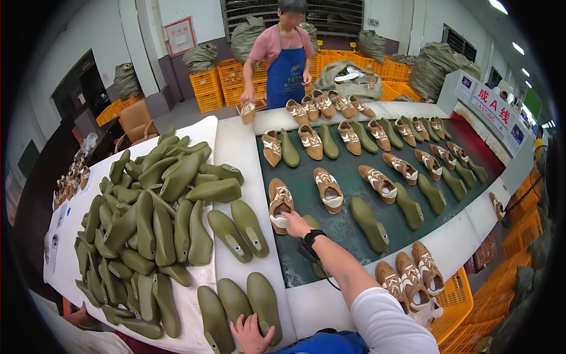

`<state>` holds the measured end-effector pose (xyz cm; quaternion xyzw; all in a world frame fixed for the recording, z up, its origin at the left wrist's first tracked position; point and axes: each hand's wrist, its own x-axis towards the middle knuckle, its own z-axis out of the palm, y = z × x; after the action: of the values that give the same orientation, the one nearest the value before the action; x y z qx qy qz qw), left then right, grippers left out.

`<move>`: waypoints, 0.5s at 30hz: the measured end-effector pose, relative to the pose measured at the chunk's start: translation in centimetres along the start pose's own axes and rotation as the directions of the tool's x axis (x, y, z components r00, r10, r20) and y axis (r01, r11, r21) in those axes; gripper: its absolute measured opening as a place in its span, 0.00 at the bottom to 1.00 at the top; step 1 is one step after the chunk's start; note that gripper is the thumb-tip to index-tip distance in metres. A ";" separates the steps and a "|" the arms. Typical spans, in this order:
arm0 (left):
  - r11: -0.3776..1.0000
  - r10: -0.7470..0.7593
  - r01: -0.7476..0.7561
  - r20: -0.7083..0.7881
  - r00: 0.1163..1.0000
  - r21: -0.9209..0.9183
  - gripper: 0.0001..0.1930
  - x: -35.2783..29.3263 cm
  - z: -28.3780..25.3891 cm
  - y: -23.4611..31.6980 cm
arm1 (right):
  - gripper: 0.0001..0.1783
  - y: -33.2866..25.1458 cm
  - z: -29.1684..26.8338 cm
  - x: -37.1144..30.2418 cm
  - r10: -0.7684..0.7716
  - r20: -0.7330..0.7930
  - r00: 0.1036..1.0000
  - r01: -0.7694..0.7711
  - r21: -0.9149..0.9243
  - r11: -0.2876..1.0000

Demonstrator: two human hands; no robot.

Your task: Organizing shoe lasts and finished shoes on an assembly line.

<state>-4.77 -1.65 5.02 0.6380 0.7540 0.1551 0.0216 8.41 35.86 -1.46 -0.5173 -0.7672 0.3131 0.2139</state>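
My right hand (pixel 296 225), with a dark band on its wrist, grips the heel of a brown and white lace-up sneaker (pixel 281 199) at the left edge of the green conveyor belt (pixel 306 259). My left hand (pixel 252 334) lies with fingers spread over the near ends of olive-green shoe lasts (pixel 262 298) on the white ledge. It holds none of them clear of the surface. Two more lasts (pixel 230 235) lie just beyond. Partly behind my right forearm is another green last (pixel 316 268) on the belt.
Rows of sneakers (pixel 311 141) and lasts (pixel 369 224) cover the belt. A large heap of lasts (pixel 141 230) fills the white table at left. Sneakers (pixel 413 274) stand at the near right ledge beside an orange crate (pixel 457 301). Across the belt, a person in a blue apron (pixel 286 71) holds a sneaker (pixel 247 112).
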 end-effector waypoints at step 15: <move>0.998 0.066 -0.068 -0.110 0.992 -0.014 0.29 -1.1 2.6 -1.2 | 0.17 1.3 -12.0 -27.5 -0.192 0.063 0.979 0.200 -0.150 0.968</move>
<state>-5.05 -2.38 2.04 0.6534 0.7307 0.1969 -0.0193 27.37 13.83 6.01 -0.4464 -0.8416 0.2419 0.1841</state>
